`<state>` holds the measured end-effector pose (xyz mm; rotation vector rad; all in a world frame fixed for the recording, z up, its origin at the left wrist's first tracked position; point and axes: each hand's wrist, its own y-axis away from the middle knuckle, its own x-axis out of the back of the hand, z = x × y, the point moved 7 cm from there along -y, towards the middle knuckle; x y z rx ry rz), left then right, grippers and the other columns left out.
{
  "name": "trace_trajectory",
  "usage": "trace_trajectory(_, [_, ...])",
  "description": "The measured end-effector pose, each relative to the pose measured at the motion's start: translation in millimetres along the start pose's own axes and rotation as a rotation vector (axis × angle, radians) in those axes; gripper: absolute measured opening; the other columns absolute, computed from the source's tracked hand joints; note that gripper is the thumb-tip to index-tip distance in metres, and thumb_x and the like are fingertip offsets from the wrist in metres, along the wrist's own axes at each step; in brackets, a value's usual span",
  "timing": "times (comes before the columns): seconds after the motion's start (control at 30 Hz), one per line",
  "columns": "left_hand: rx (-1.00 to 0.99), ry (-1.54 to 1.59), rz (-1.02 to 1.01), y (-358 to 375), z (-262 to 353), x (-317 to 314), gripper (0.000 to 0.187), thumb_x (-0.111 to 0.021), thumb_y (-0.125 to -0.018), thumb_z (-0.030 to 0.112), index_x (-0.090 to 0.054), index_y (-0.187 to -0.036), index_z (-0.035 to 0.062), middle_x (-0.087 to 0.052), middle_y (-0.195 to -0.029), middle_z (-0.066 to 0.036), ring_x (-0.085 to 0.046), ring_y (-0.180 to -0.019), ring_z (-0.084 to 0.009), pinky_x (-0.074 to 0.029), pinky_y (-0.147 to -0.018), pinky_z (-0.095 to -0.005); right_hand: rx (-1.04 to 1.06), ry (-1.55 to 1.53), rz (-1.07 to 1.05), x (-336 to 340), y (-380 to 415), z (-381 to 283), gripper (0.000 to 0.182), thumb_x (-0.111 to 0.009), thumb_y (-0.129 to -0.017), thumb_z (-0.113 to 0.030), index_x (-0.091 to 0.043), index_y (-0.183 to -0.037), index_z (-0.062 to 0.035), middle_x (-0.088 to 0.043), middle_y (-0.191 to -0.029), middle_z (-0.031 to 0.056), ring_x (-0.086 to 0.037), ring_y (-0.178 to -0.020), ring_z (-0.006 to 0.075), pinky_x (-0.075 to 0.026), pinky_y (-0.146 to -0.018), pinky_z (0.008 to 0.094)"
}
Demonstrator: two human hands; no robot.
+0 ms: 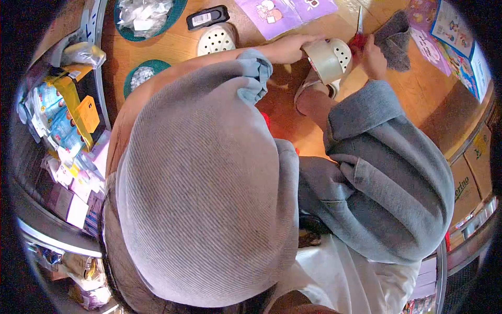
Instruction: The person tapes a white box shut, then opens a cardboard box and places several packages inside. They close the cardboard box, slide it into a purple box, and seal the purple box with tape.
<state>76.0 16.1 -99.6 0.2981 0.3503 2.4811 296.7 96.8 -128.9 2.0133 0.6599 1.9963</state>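
Note:
My left hand (287,48) reaches across from the left, its fingers closed on the near edge of a wide roll of clear tape (323,64). Just to the right, my right hand (373,60) is closed around the red handles of a pair of scissors (360,23), whose blades point away from me. Behind the tape shows the holed toe of a white clog (342,52) on my right foot. A dark grey felt piece (396,44) lies beside my right hand. The other white clog (217,41) is farther left.
Green baskets hold clear plastic packets (144,18) and small whitish pieces (142,77). A black item with a barcode label (207,18) and purple printed sheets (282,14) lie on the wooden floor (418,99). Shelves of packages stand left; a cardboard box (465,183) stands right.

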Motion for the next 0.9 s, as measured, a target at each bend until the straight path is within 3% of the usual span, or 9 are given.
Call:
trace_trajectory(0.13, [0.010, -0.023, -0.021, -2.5, -10.6, -2.3, 0.076, -0.039, -0.069, -0.015, -0.033, -0.138, 0.0158, -0.044, -0.134, -0.013, -0.043, -0.123, -0.0248, -0.033, -0.102, -0.0317, -0.002, -0.041, 0.025, 1.1, -4.8, 5.1, 0.053, -0.058, -0.081, -0.034, -0.034, -0.123, -0.0122, -0.063, -0.086, 0.0238, -0.060, -0.082, 0.0440, -0.048, -0.066, 0.0522])
trace_trajectory(0.23, [0.069, 0.027, -0.027, 0.0, -10.2, -1.1, 0.073, -0.041, -0.071, -0.013, -0.035, -0.137, 0.0165, -0.048, -0.131, -0.013, -0.045, -0.120, -0.0257, -0.035, -0.100, -0.0328, 0.063, 0.020, 0.042, 4.6, -12.3, 8.8, 0.032, -0.051, -0.084, -0.026, -0.045, -0.110, -0.0080, -0.063, -0.083, 0.0242, -0.062, -0.079, 0.0431, -0.049, -0.067, 0.0532])
trace_trajectory(0.33, [0.160, 0.059, -0.023, 5.4, -0.4, 2.5, 0.070, -0.043, -0.072, -0.010, -0.037, -0.137, 0.0181, -0.051, -0.127, -0.013, -0.048, -0.117, -0.0270, -0.037, -0.098, -0.0334, 0.398, -0.089, -0.196, 35.9, -19.6, -3.8, 0.028, -0.053, -0.083, -0.027, -0.054, -0.100, -0.0048, -0.064, -0.081, 0.0219, -0.062, -0.076, 0.0429, -0.050, -0.068, 0.0469])
trace_trajectory(0.4, [0.136, 0.079, -0.027, 5.0, -9.8, -1.4, 0.070, -0.045, -0.073, -0.009, -0.038, -0.137, 0.0201, -0.053, -0.125, -0.014, -0.050, -0.114, -0.0277, -0.038, -0.097, -0.0335, 0.313, -0.355, -0.486, 29.1, -23.7, 9.2, 0.030, -0.057, -0.081, -0.016, -0.057, -0.109, -0.0043, -0.065, -0.088, 0.0092, -0.061, -0.080, 0.0243, -0.050, -0.070, 0.0345])
trace_trajectory(0.47, [0.163, 0.058, -0.061, 6.5, -12.5, -2.3, 0.070, -0.044, -0.073, -0.007, -0.034, -0.138, 0.0192, -0.052, -0.123, -0.015, -0.057, -0.101, -0.0292, -0.051, -0.078, -0.0342, 0.360, -0.638, -0.558, 58.5, -15.2, 7.6, 0.043, -0.057, -0.082, -0.007, -0.050, -0.125, -0.0035, -0.063, -0.091, -0.0008, -0.056, -0.084, 0.0089, -0.047, -0.069, 0.0272])
trace_trajectory(0.5, [0.176, 0.047, -0.079, 7.0, -13.5, -3.1, 0.070, -0.043, -0.074, -0.006, -0.033, -0.138, 0.0188, -0.052, -0.122, -0.016, -0.060, -0.095, -0.0299, -0.057, -0.068, -0.0346, 0.372, -0.669, -0.581, 66.9, -15.9, 7.9, 0.045, -0.056, -0.081, -0.004, -0.050, -0.126, -0.0053, -0.060, -0.099, -0.0009, -0.054, -0.086, 0.0081, -0.046, -0.074, 0.0236])
trace_trajectory(0.6, [0.020, -0.077, -0.005, 3.7, -9.6, -0.6, 0.068, -0.045, -0.074, -0.006, -0.036, -0.137, 0.0173, -0.051, -0.124, -0.016, -0.057, -0.103, -0.0292, -0.052, -0.080, -0.0351, 0.415, -0.212, -0.604, 108.1, -13.6, -6.5, 0.049, -0.056, -0.080, 0.000, -0.049, -0.128, -0.0070, -0.057, -0.103, -0.0034, -0.053, -0.087, 0.0075, -0.043, -0.080, 0.0206])
trace_trajectory(0.7, [0.112, -0.051, -0.050, 10.2, 8.8, 6.4, 0.067, -0.046, -0.072, -0.006, -0.038, -0.135, 0.0146, -0.048, -0.128, -0.017, -0.051, -0.113, -0.0289, -0.043, -0.094, -0.0343, 0.478, -0.545, -0.681, 114.5, -13.4, -12.5, 0.046, -0.059, -0.080, -0.004, -0.050, -0.125, -0.0085, -0.063, -0.105, 0.0023, -0.058, -0.092, 0.0123, -0.047, -0.081, 0.0271])
trace_trajectory(0.9, [0.067, -0.006, -0.077, 9.0, 4.6, 2.7, 0.066, -0.047, -0.072, -0.006, -0.038, -0.135, 0.0101, -0.043, -0.134, -0.017, -0.041, -0.123, -0.0293, -0.032, -0.103, -0.0324, 0.501, -0.299, -0.780, 122.3, -29.6, 0.1, 0.055, -0.060, -0.081, -0.008, -0.042, -0.133, -0.0130, -0.057, -0.117, 0.0073, -0.053, -0.103, 0.0105, -0.042, -0.091, 0.0271])
